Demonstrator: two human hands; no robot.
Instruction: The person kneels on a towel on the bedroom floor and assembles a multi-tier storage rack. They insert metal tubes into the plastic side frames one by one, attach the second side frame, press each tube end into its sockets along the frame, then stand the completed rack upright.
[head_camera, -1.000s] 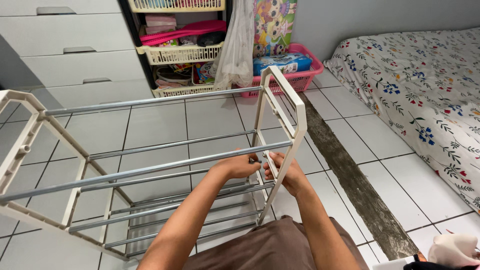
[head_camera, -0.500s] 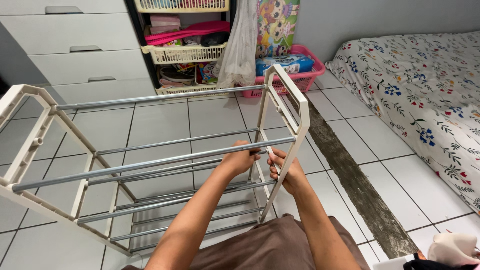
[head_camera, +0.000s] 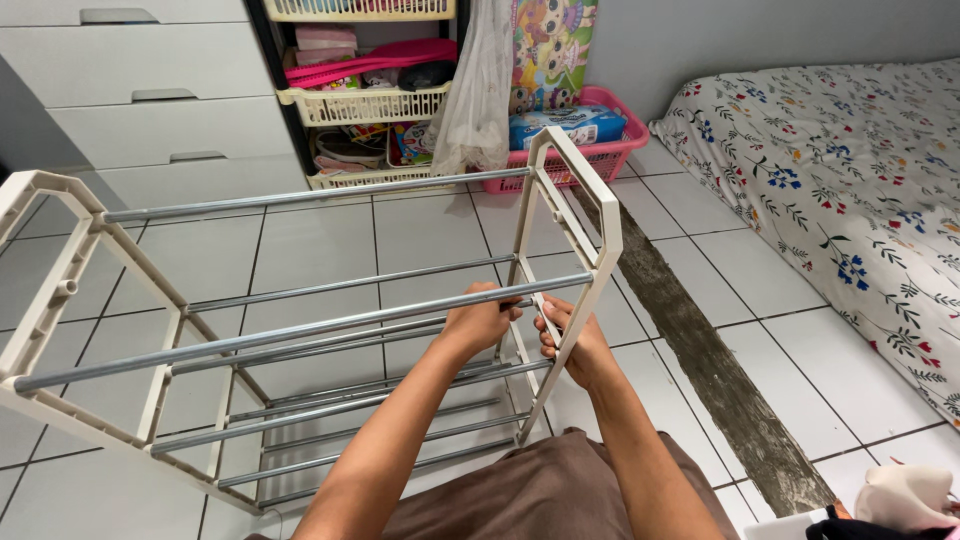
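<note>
With the rack (head_camera: 300, 330) standing on the tiled floor (head_camera: 420, 230), the left hand (head_camera: 480, 320) is clamped on a metal rod (head_camera: 330, 325) and the right hand (head_camera: 572, 345) grips the cream side frame (head_camera: 575, 215), apparently seating the rod's end, which next calls for a firm, aligned push into the frame.

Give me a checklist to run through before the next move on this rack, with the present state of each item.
1. Left hand closed around a metal rod: ok.
2. Right hand on the right side frame beside the rod's end: ok.
3. Rod end seated in the right side frame: cannot tell, the hands hide the joint.
4. Far end of the rod reaches the left side frame: ok.
5. Top back rod spans both frames: ok.
6. Pink basket stands apart from the rack: ok.
</note>
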